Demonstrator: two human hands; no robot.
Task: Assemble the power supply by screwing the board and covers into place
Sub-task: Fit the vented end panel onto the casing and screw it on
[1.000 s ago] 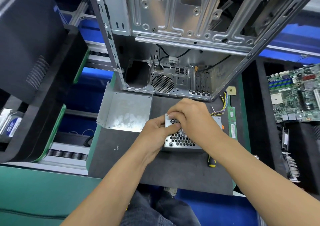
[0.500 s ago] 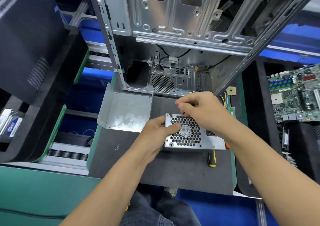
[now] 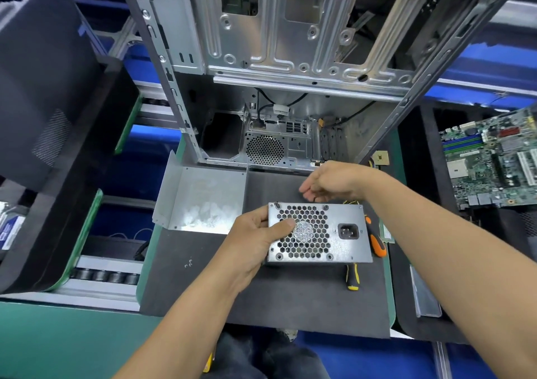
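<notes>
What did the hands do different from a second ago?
The right hand let go of the power supply and lifted up and away toward the computer case, uncovering the grille and socket. The left hand kept gripping the supply's left edge; the screwdrivers stayed put.

Bright even light, wide-angle edge distortion

The silver perforated metal power supply (image 3: pixel 319 232) stands on the dark grey foam mat (image 3: pixel 290 297). Left of the supply lies a bent sheet-metal cover (image 3: pixel 203 198); behind it, the open steel computer case (image 3: pixel 290 59); right, touching it, an orange-handled screwdriver (image 3: pixel 376 240); further right, a green motherboard (image 3: pixel 491 160).
</notes>
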